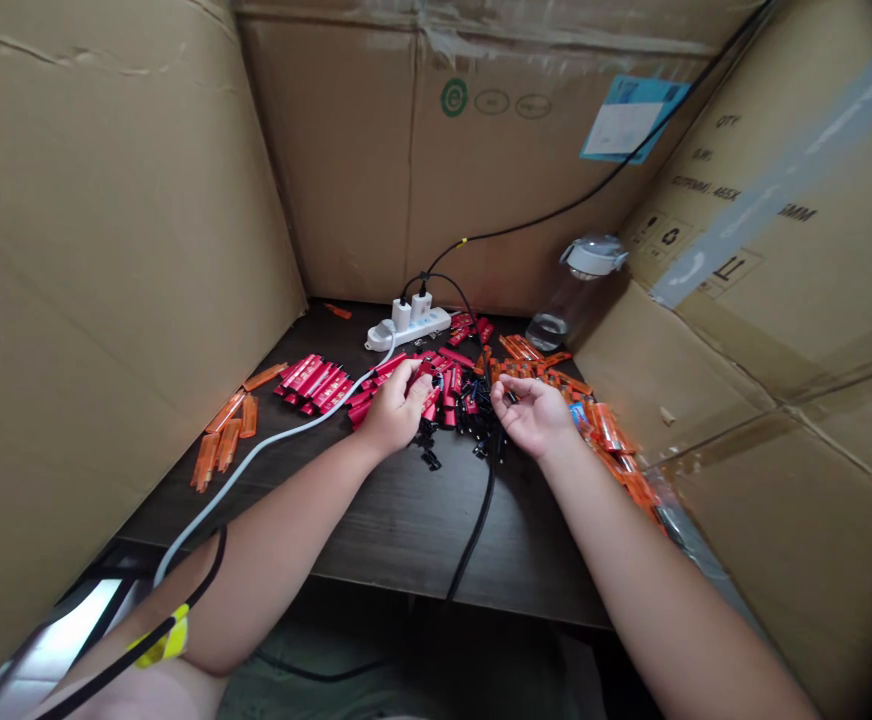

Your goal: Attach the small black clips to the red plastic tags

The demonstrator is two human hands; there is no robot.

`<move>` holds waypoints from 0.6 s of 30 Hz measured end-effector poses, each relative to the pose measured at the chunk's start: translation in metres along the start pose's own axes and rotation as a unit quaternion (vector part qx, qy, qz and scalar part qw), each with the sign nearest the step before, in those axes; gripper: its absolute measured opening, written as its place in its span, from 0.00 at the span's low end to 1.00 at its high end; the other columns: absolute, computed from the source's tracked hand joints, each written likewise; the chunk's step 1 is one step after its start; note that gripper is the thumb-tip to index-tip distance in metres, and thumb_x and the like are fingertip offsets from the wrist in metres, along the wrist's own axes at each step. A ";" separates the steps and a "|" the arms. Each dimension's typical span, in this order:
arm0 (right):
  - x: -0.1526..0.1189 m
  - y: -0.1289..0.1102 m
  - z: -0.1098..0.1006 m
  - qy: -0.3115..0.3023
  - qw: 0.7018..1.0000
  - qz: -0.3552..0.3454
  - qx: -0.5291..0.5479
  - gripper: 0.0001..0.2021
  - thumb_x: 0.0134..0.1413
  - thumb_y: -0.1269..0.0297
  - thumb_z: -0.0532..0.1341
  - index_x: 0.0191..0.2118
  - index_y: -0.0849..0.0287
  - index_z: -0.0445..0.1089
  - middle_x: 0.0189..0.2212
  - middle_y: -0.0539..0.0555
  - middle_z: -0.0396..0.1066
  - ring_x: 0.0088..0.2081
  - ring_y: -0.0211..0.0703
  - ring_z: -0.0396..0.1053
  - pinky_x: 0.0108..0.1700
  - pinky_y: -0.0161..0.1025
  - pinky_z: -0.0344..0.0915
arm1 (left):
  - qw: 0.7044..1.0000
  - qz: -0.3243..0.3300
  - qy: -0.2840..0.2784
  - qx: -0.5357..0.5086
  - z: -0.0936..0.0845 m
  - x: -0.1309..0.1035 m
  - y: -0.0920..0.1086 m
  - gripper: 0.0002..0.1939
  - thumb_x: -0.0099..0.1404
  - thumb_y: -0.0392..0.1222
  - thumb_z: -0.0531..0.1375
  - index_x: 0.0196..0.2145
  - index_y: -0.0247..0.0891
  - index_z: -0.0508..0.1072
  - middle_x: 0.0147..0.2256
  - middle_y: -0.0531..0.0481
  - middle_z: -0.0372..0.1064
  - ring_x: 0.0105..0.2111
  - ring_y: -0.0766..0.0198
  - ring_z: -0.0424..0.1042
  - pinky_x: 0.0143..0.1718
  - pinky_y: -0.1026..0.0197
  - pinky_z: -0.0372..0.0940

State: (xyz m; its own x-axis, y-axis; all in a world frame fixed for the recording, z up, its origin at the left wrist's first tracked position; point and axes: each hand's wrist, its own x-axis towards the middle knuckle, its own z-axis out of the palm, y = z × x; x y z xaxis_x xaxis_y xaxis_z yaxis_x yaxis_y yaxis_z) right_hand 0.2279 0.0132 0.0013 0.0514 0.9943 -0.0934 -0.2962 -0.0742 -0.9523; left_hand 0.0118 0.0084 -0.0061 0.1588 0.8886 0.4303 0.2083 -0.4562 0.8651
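Observation:
My left hand [395, 408] is closed around a red lighter [431, 398], mostly hidden by the fingers, with a small shiny end by the thumb. To its right, my right hand [532, 412] curls with thumb and fingertips pinched; whatever may be between them is too small to make out. Small black parts [485, 415] lie heaped between the two hands. Red lighter bodies [316, 383] are piled beside and behind my left hand. Orange translucent lighters [607, 428] lie past my right hand, along the right side of the table.
Cardboard walls [346, 150] enclose the dark table [406, 530] on three sides. At the back are a white power strip [428, 325] with plugs and a clear water bottle [556, 310]. A white cable [256, 450] and a black cable [479, 530] cross the tabletop. More orange lighters [227, 440] lie left.

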 end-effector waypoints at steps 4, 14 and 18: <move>-0.011 -0.007 -0.005 -0.023 0.995 0.016 -0.099 0.02 0.39 0.68 0.63 0.25 0.60 0.72 0.12 0.43 0.56 0.14 0.30 0.50 0.15 0.30 0.55 | 1.000 -0.011 0.012 0.003 -0.002 0.001 -0.002 0.10 0.68 0.45 0.51 0.38 0.37 0.66 0.31 0.50 0.68 0.32 0.65 0.67 0.37 0.61 0.63; -0.030 -0.016 -0.006 -0.227 0.699 -0.104 -0.670 0.15 0.44 0.76 0.58 0.35 0.55 0.78 0.28 0.50 0.77 0.26 0.39 0.70 0.29 0.33 0.63 | 1.000 0.008 0.009 0.026 -0.003 0.001 0.001 0.09 0.68 0.45 0.51 0.36 0.38 0.66 0.32 0.50 0.68 0.34 0.64 0.67 0.38 0.60 0.62; -0.026 -0.011 -0.006 -0.239 0.688 -0.107 -0.677 0.12 0.46 0.73 0.61 0.35 0.53 0.78 0.33 0.51 0.78 0.33 0.44 0.74 0.37 0.36 0.66 | 1.000 0.016 0.007 0.025 -0.002 0.000 0.003 0.09 0.68 0.45 0.51 0.35 0.38 0.66 0.30 0.51 0.66 0.32 0.65 0.66 0.37 0.60 0.62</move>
State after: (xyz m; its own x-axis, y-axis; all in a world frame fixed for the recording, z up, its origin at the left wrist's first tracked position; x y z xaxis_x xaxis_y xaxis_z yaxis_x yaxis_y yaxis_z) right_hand 0.2358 -0.0125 0.0126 -0.4604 0.8808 -0.1102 0.8450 0.3968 -0.3584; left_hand 0.0101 0.0076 -0.0029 0.1521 0.8741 0.4613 0.2509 -0.4856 0.8374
